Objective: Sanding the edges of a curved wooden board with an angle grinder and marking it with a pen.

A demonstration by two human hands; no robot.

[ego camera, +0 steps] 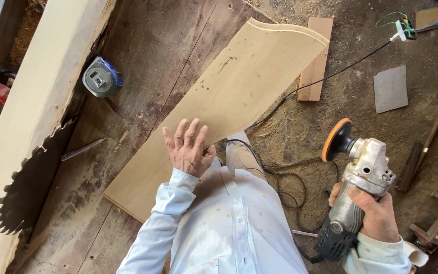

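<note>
A long pale wooden board with curved cut edges lies slanted across a dark workbench. My left hand rests flat on the board's near edge, fingers spread. My right hand grips the grey body of an angle grinder, held off to the right of the board over the floor. Its orange sanding disc points up and left, clear of the wood. The grinder's black cable trails down behind my white shirt.
A toothed circular saw blade stands out of the bench at the left beside a pale wooden beam. A tape measure and a pencil lie on the bench. Wood offcuts, a grey sheet and cables litter the sawdust floor.
</note>
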